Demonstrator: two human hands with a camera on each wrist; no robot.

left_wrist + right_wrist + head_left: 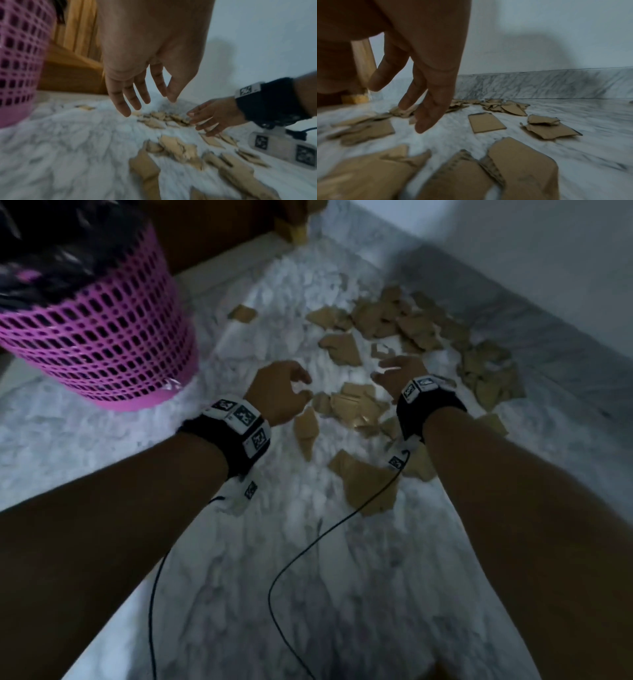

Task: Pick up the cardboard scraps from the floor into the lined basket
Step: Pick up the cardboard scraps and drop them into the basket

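Here the left hand [279, 392] and the right hand [399, 371] hang above the marble floor [239, 559], fingers loose and apart, holding nothing. Between and under them lie torn brown cardboard scraps [356, 405], flat with ragged edges. More scraps spread beyond the right hand toward the wall [548, 251]. Far left of the left hand stands the pink mesh basket [102, 337] with its dark liner.
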